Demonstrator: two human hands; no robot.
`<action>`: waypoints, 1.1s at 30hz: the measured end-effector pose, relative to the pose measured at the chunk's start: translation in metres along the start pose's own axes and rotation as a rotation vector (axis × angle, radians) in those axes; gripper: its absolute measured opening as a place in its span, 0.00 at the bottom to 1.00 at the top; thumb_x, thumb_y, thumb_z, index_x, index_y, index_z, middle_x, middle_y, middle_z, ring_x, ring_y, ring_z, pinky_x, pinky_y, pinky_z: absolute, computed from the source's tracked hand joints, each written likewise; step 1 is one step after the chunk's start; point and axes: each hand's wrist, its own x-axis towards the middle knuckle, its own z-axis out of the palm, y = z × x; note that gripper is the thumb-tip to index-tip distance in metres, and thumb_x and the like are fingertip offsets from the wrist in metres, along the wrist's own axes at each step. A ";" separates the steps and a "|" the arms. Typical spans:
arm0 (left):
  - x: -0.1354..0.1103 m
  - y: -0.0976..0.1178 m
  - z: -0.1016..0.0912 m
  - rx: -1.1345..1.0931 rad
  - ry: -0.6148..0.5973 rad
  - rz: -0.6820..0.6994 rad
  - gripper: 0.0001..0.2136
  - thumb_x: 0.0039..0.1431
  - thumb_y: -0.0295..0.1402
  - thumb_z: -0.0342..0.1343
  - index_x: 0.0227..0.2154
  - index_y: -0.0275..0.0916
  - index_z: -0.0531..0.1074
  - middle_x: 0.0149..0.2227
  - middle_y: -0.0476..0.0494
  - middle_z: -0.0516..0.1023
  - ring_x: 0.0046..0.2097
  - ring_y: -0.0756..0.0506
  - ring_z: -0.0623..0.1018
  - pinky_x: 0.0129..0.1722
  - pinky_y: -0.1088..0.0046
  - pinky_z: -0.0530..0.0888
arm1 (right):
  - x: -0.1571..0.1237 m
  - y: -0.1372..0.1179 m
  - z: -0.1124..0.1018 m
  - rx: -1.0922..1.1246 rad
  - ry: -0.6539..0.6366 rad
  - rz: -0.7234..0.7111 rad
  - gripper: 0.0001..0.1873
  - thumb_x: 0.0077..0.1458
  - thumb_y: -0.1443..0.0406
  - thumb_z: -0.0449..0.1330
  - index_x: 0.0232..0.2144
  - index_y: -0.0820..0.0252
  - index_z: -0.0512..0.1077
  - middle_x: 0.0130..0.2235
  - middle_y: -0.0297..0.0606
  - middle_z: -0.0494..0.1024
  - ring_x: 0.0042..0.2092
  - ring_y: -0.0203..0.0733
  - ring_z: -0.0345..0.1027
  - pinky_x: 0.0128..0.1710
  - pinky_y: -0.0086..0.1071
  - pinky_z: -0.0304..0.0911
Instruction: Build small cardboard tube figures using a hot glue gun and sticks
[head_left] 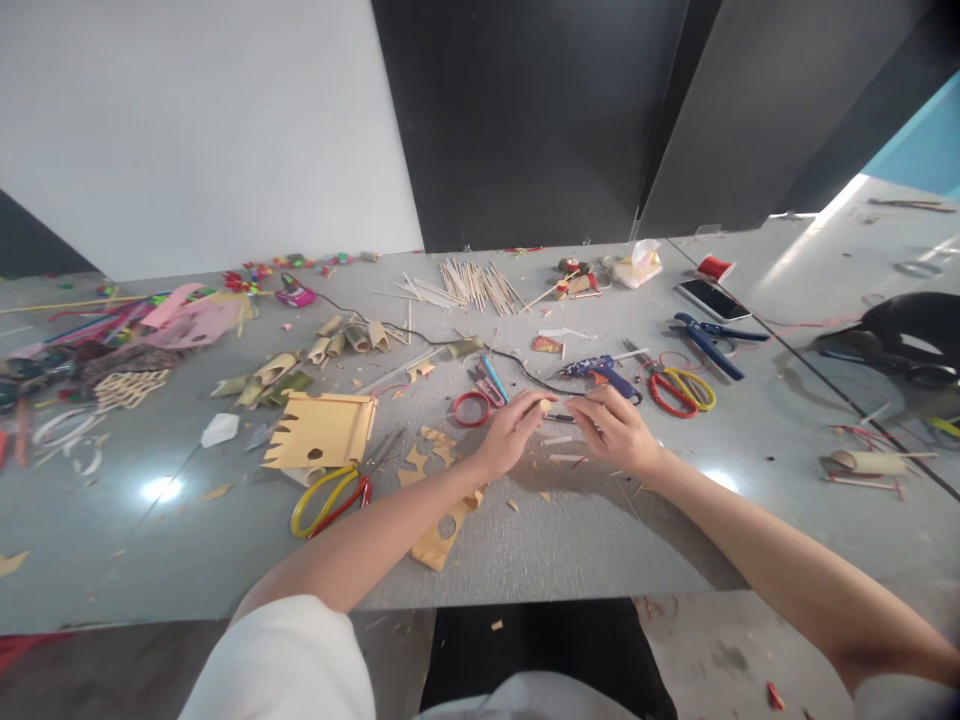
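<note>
While the left hand (511, 437) pinches a tan piece (545, 407) at its fingertips above the table (585, 560), the right hand (616, 430) is just beside it, fingers drawn together; whether they hold anything, one cannot tell. The piece looks light, stiffish and easily creased, best held by its edges.

1. Small tan pc. (545, 406): pale, visible edge looks rounded, rest hidden by fingers. Pinched at the tips of L hand (514, 435), over the tabletop (540, 550). R hand (616, 428) is close by w/ fingers bent; can't tell from here if it touches the pc.
2. Glue gun (587, 366): blue w/ pale specks, orange trigger. Lying on its side, nozzle pointing L, grip slanting off R, white stick poking out the rear. Just beyond R hand, partly hidden; contact unclear.
</note>
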 end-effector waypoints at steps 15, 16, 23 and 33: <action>0.003 -0.009 0.001 0.057 0.004 0.073 0.19 0.75 0.49 0.54 0.53 0.41 0.81 0.48 0.38 0.81 0.50 0.40 0.80 0.54 0.64 0.74 | 0.002 0.000 -0.001 -0.001 -0.030 -0.013 0.18 0.71 0.68 0.57 0.58 0.50 0.77 0.41 0.41 0.77 0.40 0.47 0.73 0.43 0.44 0.75; 0.003 -0.009 0.001 0.056 0.005 0.071 0.19 0.75 0.49 0.54 0.53 0.41 0.81 0.47 0.38 0.81 0.50 0.40 0.80 0.54 0.64 0.74 | 0.003 -0.001 -0.001 0.001 -0.026 -0.019 0.18 0.71 0.69 0.58 0.59 0.50 0.77 0.41 0.41 0.77 0.40 0.46 0.73 0.43 0.44 0.75; 0.003 -0.012 0.001 0.041 -0.003 0.089 0.18 0.74 0.48 0.55 0.52 0.41 0.81 0.48 0.38 0.81 0.50 0.41 0.80 0.53 0.65 0.74 | 0.006 -0.004 -0.002 -0.009 -0.017 -0.051 0.20 0.71 0.70 0.57 0.61 0.50 0.74 0.41 0.40 0.77 0.40 0.46 0.73 0.41 0.42 0.75; 0.003 -0.015 0.001 0.032 -0.009 0.088 0.19 0.74 0.48 0.55 0.54 0.41 0.80 0.47 0.38 0.80 0.50 0.42 0.79 0.51 0.67 0.74 | 0.011 -0.005 -0.004 -0.019 -0.003 -0.108 0.20 0.70 0.72 0.59 0.60 0.54 0.74 0.39 0.40 0.76 0.39 0.45 0.73 0.38 0.39 0.74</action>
